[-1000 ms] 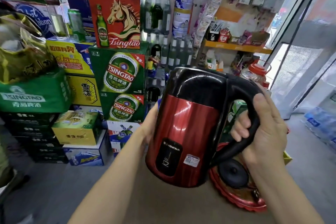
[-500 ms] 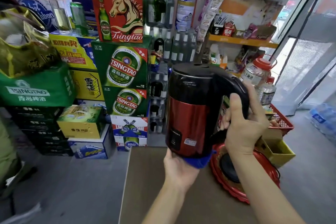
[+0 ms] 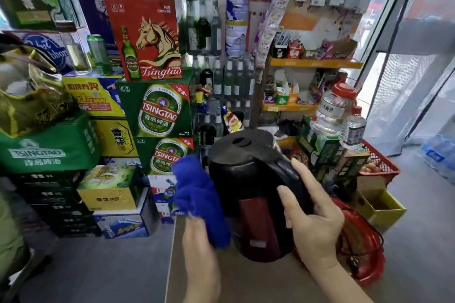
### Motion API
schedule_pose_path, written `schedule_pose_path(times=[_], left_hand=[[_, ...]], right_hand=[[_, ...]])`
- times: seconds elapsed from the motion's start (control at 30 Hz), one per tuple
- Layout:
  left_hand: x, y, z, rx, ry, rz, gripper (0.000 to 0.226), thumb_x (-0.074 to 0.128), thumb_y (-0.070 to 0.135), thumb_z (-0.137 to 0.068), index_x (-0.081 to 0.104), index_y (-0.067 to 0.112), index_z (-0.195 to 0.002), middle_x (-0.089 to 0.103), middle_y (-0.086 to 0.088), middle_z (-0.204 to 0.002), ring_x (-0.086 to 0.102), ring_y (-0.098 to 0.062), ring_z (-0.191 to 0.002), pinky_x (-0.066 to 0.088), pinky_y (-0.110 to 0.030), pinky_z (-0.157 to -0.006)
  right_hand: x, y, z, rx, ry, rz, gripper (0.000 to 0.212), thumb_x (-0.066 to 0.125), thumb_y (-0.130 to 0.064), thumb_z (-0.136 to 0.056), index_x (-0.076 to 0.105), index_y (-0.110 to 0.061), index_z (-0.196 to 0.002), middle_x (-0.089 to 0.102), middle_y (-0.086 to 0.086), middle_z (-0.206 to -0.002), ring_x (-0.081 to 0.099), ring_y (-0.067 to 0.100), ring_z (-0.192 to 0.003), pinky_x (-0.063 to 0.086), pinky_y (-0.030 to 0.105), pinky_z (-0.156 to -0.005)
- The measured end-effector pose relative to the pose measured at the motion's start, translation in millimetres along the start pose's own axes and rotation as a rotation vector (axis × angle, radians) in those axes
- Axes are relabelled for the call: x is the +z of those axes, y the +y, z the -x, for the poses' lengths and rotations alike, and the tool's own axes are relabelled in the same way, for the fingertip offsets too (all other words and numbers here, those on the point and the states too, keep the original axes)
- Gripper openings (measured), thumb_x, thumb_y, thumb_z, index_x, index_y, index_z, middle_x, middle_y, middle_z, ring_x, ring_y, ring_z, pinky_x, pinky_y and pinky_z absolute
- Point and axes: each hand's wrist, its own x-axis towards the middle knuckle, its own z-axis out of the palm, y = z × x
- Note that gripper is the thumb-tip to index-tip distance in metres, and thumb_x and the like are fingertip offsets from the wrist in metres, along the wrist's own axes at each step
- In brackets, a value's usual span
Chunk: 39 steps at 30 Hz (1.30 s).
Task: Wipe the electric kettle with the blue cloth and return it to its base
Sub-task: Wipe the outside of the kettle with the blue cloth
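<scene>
— Where's the kettle?
— Upright over the brown table (image 3: pixel 246 283), my right hand (image 3: pixel 314 225) wrapped round the kettle (image 3: pixel 248 192) handle.
— And your left?
— My left hand (image 3: pixel 199 236) clutches the blue cloth (image 3: pixel 199 194), pressed against the kettle's side. The red tray (image 3: pixel 366 253) lies just behind.

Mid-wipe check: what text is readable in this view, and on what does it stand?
"Tsingtao": red horse carton.
"TSINGTAO": upper green carton.
"TSINGTAO": lower green carton.
"TSINGTAO": green case at left.
Kettle sticker: too blurred.
Shelf packets, big jar label: too small.
</scene>
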Motion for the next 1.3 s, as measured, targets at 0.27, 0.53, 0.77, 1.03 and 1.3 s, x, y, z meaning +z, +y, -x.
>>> schedule_pose_path(times=[0.27,0.53,0.77,1.03,1.3], left_hand=[[37.2,40.3,-20.3,0.898,-0.239,-0.838,0.047,0.039,0.052,-0.097,0.051,0.04,-0.141,0.039,0.007,-0.157,0.017,-0.022,-0.152,0.01,-0.027,-0.123],[104.2,84.7,-83.4,0.329,-0.759,-1.146,0.054,0.044,0.08,-0.084,0.057,0.055,-0.13,0.057,0.018,-0.142,0.051,-0.01,-0.131,0.041,-0.04,-0.111],[86.9,19.5,-152.0,-0.503,-0.603,-0.399,0.028,0.061,0.037,-0.092,0.078,0.016,-0.098,0.076,-0.01,-0.097,0.07,-0.023,-0.081,0.054,-0.03,-0.074],[-1.5,-108.5,-104.7,-0.788,-0.262,-0.046,0.047,0.04,0.045,-0.101,0.073,0.012,-0.112,0.078,-0.012,-0.099,0.076,-0.023,-0.079,0.057,-0.034,-0.072],[-26.2,-176.8,-55.4,-0.964,-0.083,0.232,0.055,0.036,0.043,-0.106,0.081,0.018,-0.087,0.08,0.001,-0.082,0.077,-0.015,-0.07,0.063,-0.034,-0.059]], right_hand=[[-2.1,-20.7,6.7,-0.106,-0.048,-0.006,0.043,0.067,-0.05,-0.087,0.063,-0.041,-0.129,0.07,-0.024,-0.119,0.07,0.001,-0.102,0.054,0.021,-0.091],[-17.7,-8.3,-1.1,-0.059,-0.048,-0.047,0.046,0.074,-0.024,-0.081,0.062,-0.016,-0.125,0.066,-0.033,-0.119,0.068,-0.002,-0.108,0.052,0.013,-0.091],[-34.1,14.2,-2.7,0.16,0.054,-0.088,0.042,0.071,-0.037,-0.08,0.068,-0.039,-0.122,0.064,-0.015,-0.079,0.058,-0.01,-0.065,0.053,0.015,-0.069],[-14.4,58.8,9.3,0.365,0.31,-0.17,0.044,0.07,-0.03,-0.083,0.066,-0.034,-0.127,0.046,0.009,-0.048,0.035,0.024,-0.037,0.037,0.028,-0.038],[21.5,134.7,29.4,0.337,0.313,0.015,0.046,0.069,-0.048,-0.088,0.061,-0.039,-0.132,0.07,0.03,-0.107,0.053,0.03,-0.091,0.049,0.07,-0.081]])
